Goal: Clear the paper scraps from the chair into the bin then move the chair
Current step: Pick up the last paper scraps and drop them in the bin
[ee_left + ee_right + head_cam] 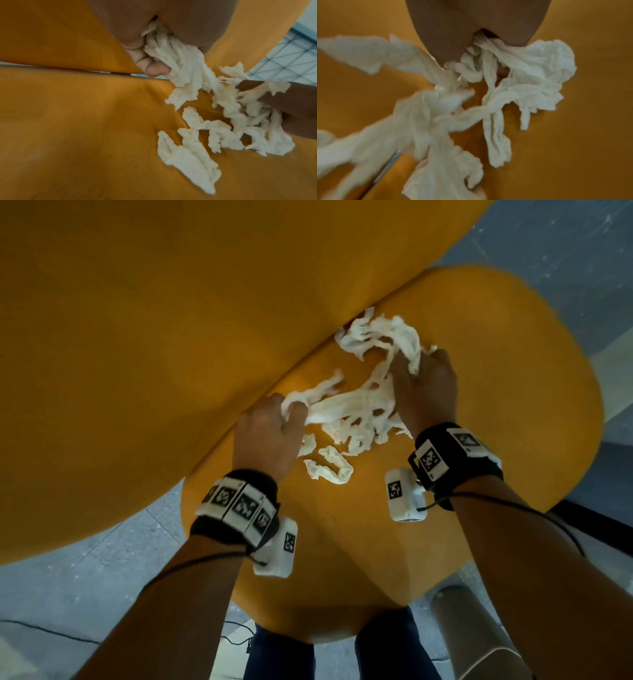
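Head view: both hands, left hand (270,429) and right hand (428,385), clutch paper scraps (356,409) strung between them on chair (513,344).

Paper scraps (356,409) on chair (394,559) seat, near backrest seam. Left hand (269,436) at left end of heap, right hand (428,385) at right. Loose scraps (329,465) between wrists.

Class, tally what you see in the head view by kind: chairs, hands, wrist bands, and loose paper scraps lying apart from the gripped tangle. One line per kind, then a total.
Chair: 1
Hands, left hand and right hand, both gripping the tangle of paper scraps: 2
Wrist bands: 2
Loose scraps near the left hand: about 2
Total: about 7
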Available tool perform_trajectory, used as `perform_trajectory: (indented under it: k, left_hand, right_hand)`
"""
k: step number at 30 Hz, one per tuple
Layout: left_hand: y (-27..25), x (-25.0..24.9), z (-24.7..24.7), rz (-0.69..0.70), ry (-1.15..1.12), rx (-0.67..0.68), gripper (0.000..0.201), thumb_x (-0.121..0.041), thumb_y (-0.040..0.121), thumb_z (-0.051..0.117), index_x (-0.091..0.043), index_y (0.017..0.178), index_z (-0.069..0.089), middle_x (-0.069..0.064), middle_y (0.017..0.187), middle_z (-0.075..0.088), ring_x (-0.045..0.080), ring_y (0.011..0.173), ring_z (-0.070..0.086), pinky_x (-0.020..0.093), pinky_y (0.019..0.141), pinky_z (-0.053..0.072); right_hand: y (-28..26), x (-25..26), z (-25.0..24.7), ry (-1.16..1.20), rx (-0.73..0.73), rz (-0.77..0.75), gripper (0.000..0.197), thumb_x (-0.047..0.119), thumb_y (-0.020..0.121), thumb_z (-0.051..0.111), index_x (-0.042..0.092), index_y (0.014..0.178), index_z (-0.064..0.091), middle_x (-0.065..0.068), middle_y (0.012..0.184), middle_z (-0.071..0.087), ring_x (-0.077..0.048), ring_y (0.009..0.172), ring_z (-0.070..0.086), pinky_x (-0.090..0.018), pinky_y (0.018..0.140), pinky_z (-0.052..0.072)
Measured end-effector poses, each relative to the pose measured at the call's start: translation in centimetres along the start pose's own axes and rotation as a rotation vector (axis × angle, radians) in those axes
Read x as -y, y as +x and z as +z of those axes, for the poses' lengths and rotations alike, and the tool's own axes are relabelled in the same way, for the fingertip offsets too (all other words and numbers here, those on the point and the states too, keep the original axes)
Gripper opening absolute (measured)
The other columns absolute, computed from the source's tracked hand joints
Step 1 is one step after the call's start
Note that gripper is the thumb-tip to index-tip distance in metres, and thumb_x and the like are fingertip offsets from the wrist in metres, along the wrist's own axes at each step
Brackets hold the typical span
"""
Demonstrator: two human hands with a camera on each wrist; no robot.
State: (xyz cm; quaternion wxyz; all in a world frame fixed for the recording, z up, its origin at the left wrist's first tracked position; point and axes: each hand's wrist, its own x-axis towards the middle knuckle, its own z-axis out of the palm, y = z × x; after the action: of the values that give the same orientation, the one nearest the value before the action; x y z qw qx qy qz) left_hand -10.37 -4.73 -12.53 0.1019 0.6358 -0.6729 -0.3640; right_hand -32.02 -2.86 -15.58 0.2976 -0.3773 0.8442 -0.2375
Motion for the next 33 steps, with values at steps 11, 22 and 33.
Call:
perform_trajectory:
  k: [11,22,33]
  left_hand:
    - [-6.4,1.5,3.6,0.1,0.204,0.51,0.064,-0.016,0.08,0.069,-0.035,0.133,0.039,-0.003,0.137,0.035,0.017,0.095,0.063,0.034,0.07,0.059]
    - [-6.6,2.8,1.5,0.033,0.207,0.261,0.055,-0.04,0.084,0.028,-0.004,0.09,0.069,0.018,0.1,0.064,0.037,0.084,0.063,0.034,0.068,0.047]
    - [-5.2,0.8,0.7,0.001,0.098,0.174,0.012,-0.011,0.08,0.068,-0.009,0.082,0.056,0.001,0.101,0.052,0.014,0.066,0.05,0.029,0.061,0.044]
  right_hand:
    - [2.2,3.0,2.6,-0.145,0.157,-0.244,0.05,0.027,0.083,0.07,0.026,0.13,0.053,-0.007,0.133,0.046,-0.03,0.109,0.058,-0.037,0.083,0.049]
    - [0.5,1.7,0.1,0.044,0.046,-0.03,0.026,0.024,0.093,0.047,0.003,0.077,0.051,-0.02,0.085,0.054,-0.025,0.074,0.046,-0.032,0.065,0.028]
    - [-5.0,-3.5,-4.2,0.205,-0.041,0.166,0.014,0.006,0.084,0.059,0.0,0.096,0.061,-0.016,0.086,0.062,-0.02,0.071,0.05,-0.022,0.055,0.035]
